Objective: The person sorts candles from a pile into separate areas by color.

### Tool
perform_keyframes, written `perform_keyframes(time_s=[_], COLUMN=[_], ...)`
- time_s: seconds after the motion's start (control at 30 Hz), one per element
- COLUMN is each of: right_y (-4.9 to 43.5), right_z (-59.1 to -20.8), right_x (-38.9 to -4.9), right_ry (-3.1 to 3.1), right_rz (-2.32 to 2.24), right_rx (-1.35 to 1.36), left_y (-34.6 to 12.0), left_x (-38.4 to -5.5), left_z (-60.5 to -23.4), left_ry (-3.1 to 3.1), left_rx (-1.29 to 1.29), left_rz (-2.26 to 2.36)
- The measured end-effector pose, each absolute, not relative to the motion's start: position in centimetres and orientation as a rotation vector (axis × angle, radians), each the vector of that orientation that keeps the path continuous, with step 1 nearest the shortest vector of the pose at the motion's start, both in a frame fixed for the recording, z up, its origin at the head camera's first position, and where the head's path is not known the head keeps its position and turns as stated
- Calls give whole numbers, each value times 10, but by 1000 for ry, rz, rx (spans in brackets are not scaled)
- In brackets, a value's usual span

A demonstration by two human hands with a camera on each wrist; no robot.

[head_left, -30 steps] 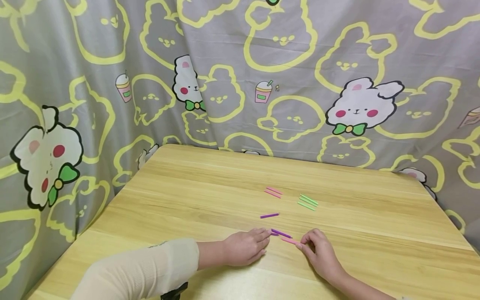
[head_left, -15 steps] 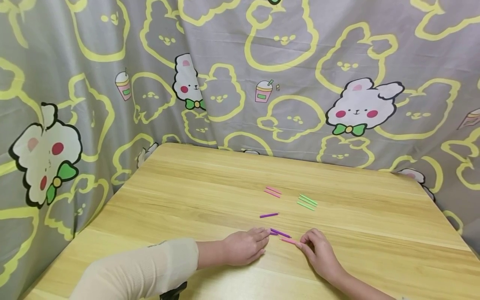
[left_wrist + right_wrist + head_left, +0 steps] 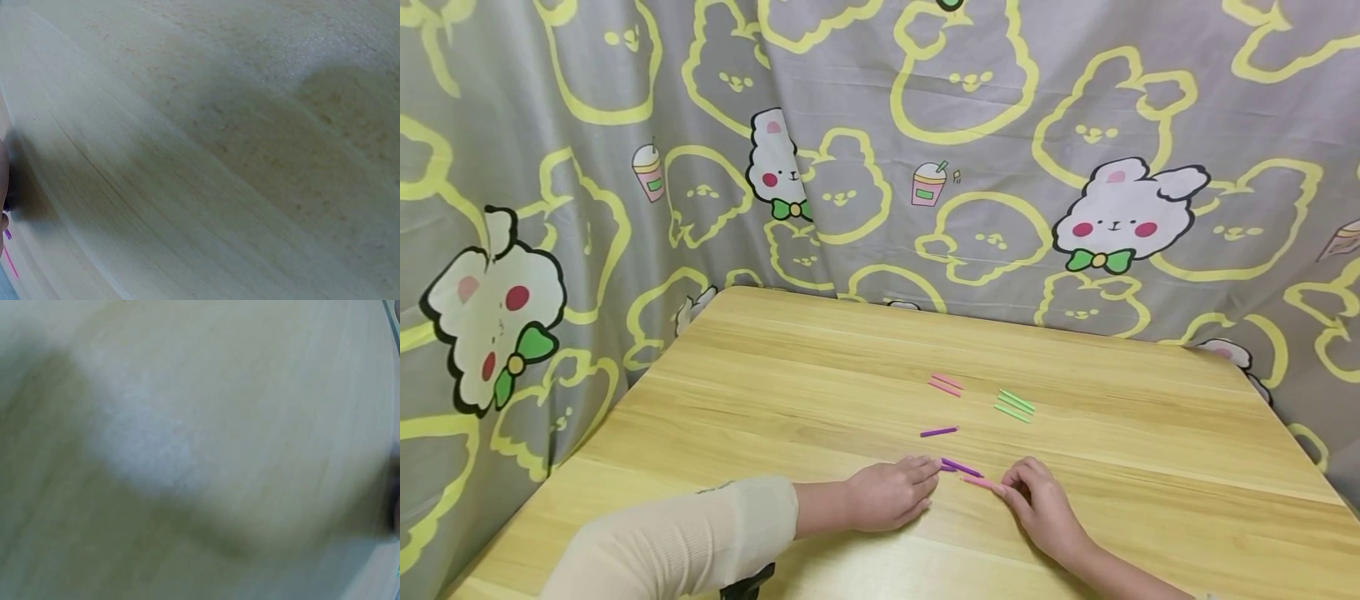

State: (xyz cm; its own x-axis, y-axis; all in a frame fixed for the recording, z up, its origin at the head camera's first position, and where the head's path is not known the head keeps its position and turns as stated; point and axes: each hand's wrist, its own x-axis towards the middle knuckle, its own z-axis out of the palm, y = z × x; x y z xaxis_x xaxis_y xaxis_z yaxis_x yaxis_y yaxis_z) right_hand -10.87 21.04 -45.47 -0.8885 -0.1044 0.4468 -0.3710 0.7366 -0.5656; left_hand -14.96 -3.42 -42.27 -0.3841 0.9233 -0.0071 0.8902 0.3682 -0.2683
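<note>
In the head view my right hand (image 3: 1043, 510) pinches the near end of a thin pink stick (image 3: 979, 482) between thumb and fingers, low over the table. My left hand (image 3: 891, 493) lies palm down with its fingers together and fairly straight. Its fingertips are right at two purple sticks, one slanting (image 3: 964, 468) and one lower purple stick (image 3: 950, 468) partly hidden by the fingers. The pink stick's far end points toward these two. Both wrist views show mostly blurred tabletop, with only a sliver of a hand at the edge.
Beyond the hands lies another purple stick (image 3: 939, 432). Farther back are a pair of pink sticks (image 3: 946, 385) and a group of green sticks (image 3: 1015, 406). The wooden table (image 3: 760, 375) meets a grey patterned curtain (image 3: 865, 200) at the back and left.
</note>
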Motion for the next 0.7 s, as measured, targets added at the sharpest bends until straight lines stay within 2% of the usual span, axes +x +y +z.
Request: perform_keyframes(time_s=[0.7], right_y=[208], right_z=[-436], right_x=[-120], right_ry=[-2493], right_rz=[972], right_rx=[377], left_y=[-34], left_x=[-149], left_z=[-420], left_ry=[-2510], left_rx=[-1660], left_rz=[333])
